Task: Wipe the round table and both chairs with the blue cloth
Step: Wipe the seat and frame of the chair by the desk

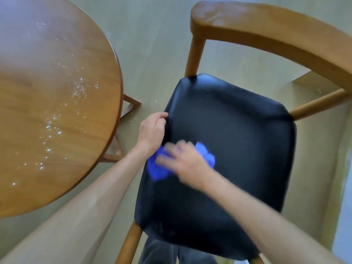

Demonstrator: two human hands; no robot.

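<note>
Centre frame: right hand point(185, 161), fingers spread, presses blue cloth point(158, 169) on chair point(238, 149) seat; left hand point(152, 130) fingers curled on seat edge; round table point(57, 111), upper left, droplets unwiped; second chair unseen.

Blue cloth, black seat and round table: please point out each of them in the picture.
blue cloth point(155, 171), head view, on the bunched left part.
black seat point(238, 140), head view, on the bare middle.
round table point(28, 111), head view, on the wooden top.

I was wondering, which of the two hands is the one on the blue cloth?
The right hand lies on the blue cloth, pressing it onto the black chair seat. The left hand instead holds the seat's left edge, with no cloth under it.
</note>
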